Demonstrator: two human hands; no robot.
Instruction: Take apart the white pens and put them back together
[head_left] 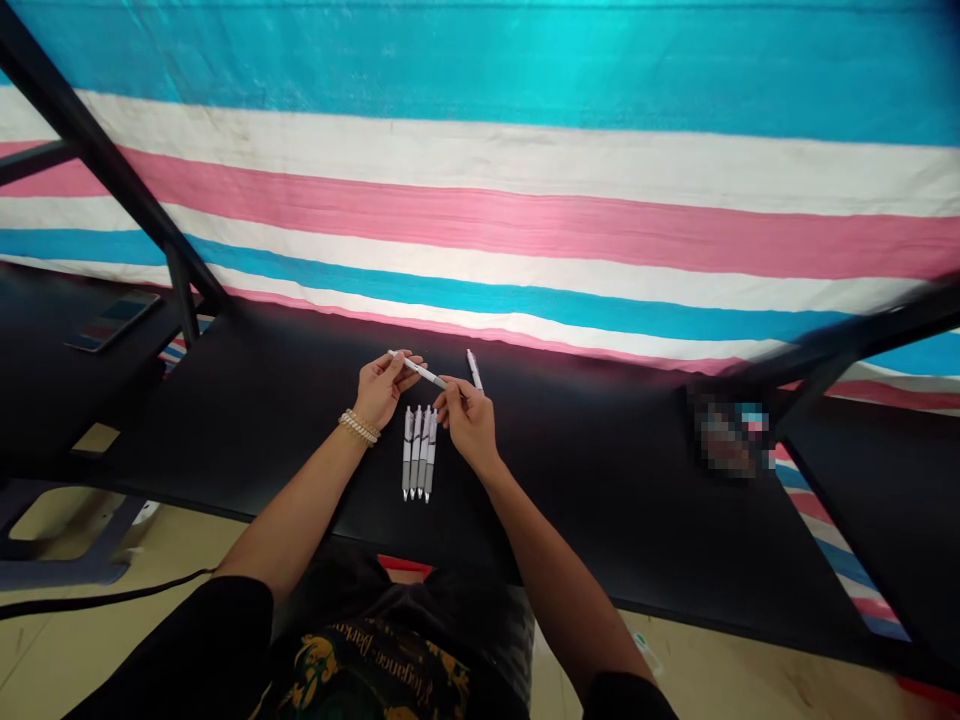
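Note:
Between my two hands a white pen (422, 372) with a grey grip is held at a slant above the black table. My left hand (381, 390), with a beaded bracelet (359, 428) at its wrist, pinches the clicker end. Closed around the grey grip end is my right hand (469, 418). Just below the hands, several white and grey pens (418, 455) lie side by side in a row, tips toward me. One more white pen (475, 369) lies beyond my right hand, which partly hides it.
The black table (585, 480) runs left and right, with a striped cloth (525, 230) hanging behind it. Black metal frame bars (135, 190) slant at both sides. A dark flat device (114, 321) lies at far left, and a blurred object (731, 437) sits at right.

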